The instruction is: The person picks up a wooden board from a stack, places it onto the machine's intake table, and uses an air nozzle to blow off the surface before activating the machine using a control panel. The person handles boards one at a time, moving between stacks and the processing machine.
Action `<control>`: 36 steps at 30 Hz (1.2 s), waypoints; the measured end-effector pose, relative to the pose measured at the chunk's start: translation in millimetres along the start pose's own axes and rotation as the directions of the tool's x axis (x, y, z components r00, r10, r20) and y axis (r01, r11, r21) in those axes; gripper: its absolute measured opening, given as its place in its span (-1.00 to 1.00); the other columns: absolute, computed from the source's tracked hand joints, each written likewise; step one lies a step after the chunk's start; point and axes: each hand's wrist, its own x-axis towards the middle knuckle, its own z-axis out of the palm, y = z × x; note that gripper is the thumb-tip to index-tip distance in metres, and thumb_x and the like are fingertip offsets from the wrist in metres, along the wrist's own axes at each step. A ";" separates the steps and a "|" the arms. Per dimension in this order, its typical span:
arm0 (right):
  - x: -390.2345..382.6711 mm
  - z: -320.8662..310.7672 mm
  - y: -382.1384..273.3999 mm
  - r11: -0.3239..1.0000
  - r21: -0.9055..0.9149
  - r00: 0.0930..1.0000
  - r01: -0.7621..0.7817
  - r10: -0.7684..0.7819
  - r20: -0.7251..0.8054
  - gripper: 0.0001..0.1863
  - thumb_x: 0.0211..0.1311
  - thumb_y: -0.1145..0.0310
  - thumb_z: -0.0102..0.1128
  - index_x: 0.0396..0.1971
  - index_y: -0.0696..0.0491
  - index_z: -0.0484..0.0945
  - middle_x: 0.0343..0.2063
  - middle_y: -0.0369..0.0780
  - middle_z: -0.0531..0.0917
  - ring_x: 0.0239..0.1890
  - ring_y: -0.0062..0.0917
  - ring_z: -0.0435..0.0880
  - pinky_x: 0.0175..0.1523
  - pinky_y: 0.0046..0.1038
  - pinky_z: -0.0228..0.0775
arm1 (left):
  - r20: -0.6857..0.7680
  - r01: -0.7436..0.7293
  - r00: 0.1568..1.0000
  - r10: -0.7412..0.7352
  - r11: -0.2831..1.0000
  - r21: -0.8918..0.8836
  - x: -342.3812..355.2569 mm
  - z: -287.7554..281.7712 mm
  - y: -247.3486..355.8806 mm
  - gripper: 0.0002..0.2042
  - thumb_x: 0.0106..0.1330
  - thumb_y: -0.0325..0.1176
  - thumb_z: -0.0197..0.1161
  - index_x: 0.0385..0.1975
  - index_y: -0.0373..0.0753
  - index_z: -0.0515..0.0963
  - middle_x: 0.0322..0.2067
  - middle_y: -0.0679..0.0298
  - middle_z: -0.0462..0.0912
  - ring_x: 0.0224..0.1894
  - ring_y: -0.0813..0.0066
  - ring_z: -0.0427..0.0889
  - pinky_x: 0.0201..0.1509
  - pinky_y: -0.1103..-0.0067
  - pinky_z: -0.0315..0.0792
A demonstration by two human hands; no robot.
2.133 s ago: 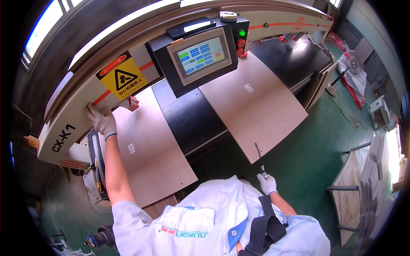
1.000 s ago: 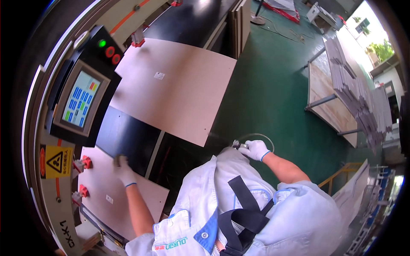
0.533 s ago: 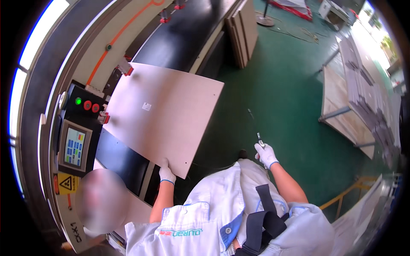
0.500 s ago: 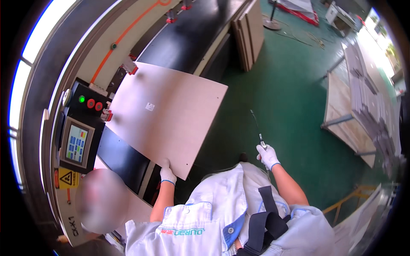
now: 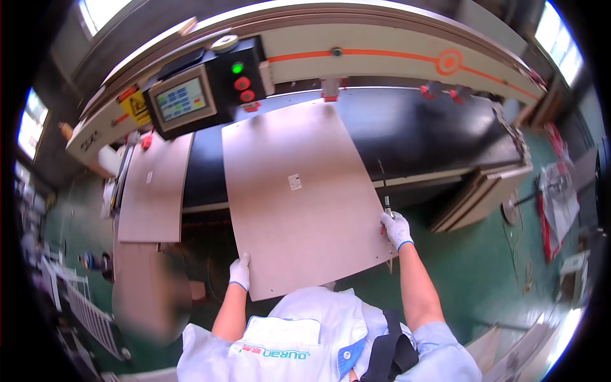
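Note:
A large pale wood-tone board with a small white label lies across the dark machine bed, its near end jutting out toward my body. My gloved left hand grips the board's left edge near the close corner, thumb on top and the other fingers hidden. At the right edge, my gloved right hand is closed around a slim tool with a thin dark rod, which looks like an air blow gun. That hand is against or very near the board's edge; I cannot tell whether it touches.
A control panel with screen and buttons hangs over the bed. Red-tipped clamps line the machine beam. A second board lies to the left. Stacked panels lean at the right, near a stand on the green floor.
My view has swung left to face the machine. My right hand, with the tool, has come from out over the floor to the board's right edge. The left hand keeps hold of the board.

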 end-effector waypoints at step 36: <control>-298.8 -276.6 50.3 0.780 0.542 -0.885 0.314 0.034 0.464 -0.67 0.40 0.18 0.34 -0.48 0.10 0.66 -0.53 -0.30 0.65 -0.45 -0.61 0.55 -0.28 -0.50 0.34 | -0.112 -0.501 -0.699 -0.707 0.595 -0.628 -832.9 921.8 -199.3 -0.45 0.37 0.06 0.34 -0.30 -0.49 0.70 -0.51 0.01 0.71 -0.40 0.36 0.71 -0.22 0.37 0.56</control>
